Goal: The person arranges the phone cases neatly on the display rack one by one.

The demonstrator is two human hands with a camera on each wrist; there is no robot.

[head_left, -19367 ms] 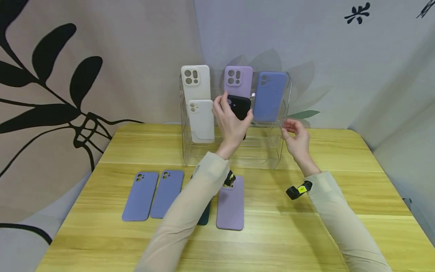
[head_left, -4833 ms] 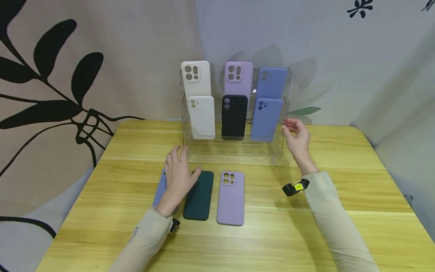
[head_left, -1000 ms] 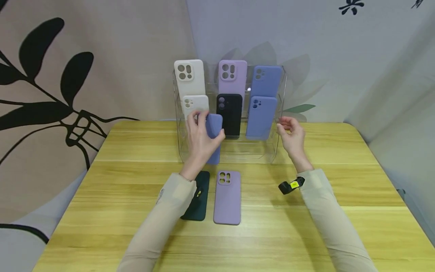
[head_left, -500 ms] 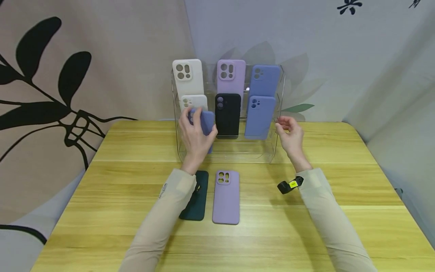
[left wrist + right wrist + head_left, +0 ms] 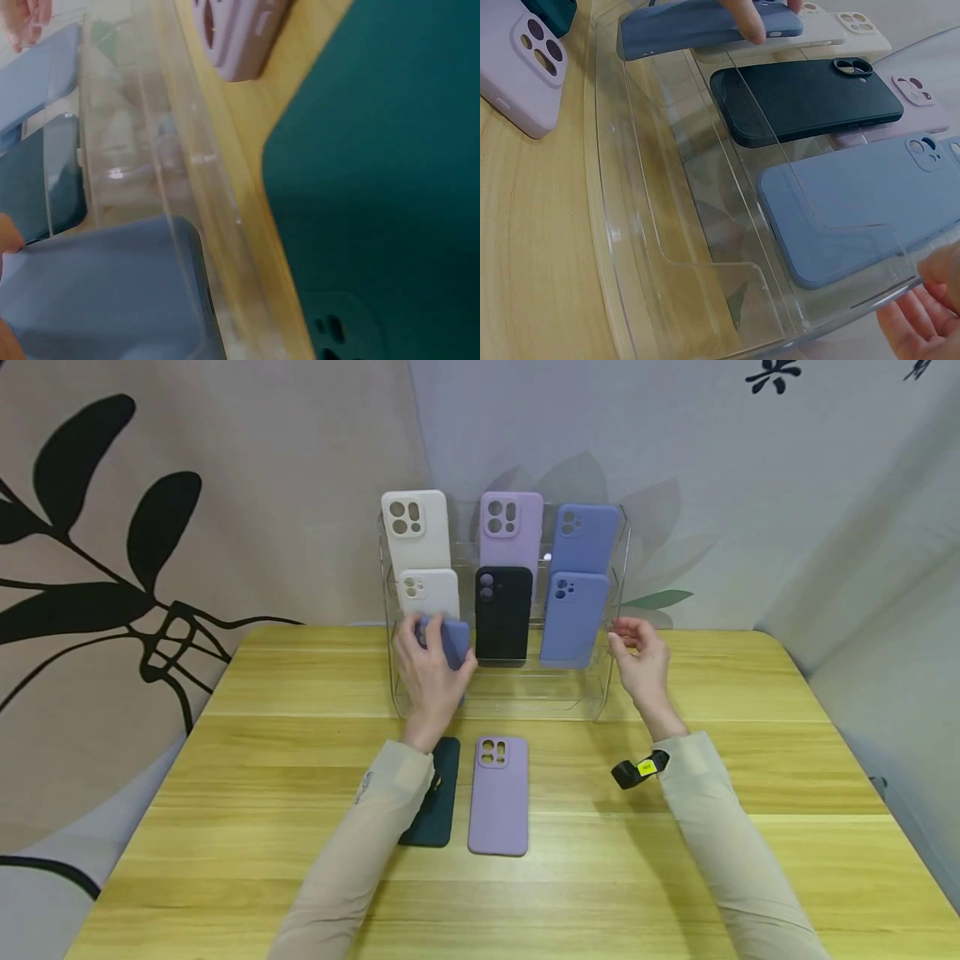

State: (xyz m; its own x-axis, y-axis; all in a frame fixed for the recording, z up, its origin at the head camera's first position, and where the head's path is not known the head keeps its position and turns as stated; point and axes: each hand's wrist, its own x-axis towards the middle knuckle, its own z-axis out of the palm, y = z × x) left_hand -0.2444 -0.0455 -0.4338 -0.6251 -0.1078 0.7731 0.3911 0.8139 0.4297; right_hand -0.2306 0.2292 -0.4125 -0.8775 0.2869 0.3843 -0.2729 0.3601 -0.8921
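My left hand [image 5: 431,672] grips a blue phone case [image 5: 455,643] by its sides, at the front left of a clear stepped display rack [image 5: 525,706]. In the right wrist view, the lower end of that blue case [image 5: 697,30] is inside the front tier. A white case [image 5: 429,589] stands just behind it. To its right, a black case [image 5: 502,614] and another blue case [image 5: 573,618] lean in the middle tier. My right hand [image 5: 643,664] pinches the rack's right side edge, thumb above and fingers below in the right wrist view.
On the wooden table [image 5: 600,877] in front of the rack lie a dark green case [image 5: 435,810], partly under the left sleeve, and a lilac case [image 5: 498,802]. White [image 5: 416,547], lilac [image 5: 512,543] and blue [image 5: 585,539] cases fill the back tier. A patterned curtain hangs behind.
Earlier, the black case and then a blue one came to the middle tier. The left hand has since carried another blue case from the table to the rack, then left and slightly down. Right hand unchanged.
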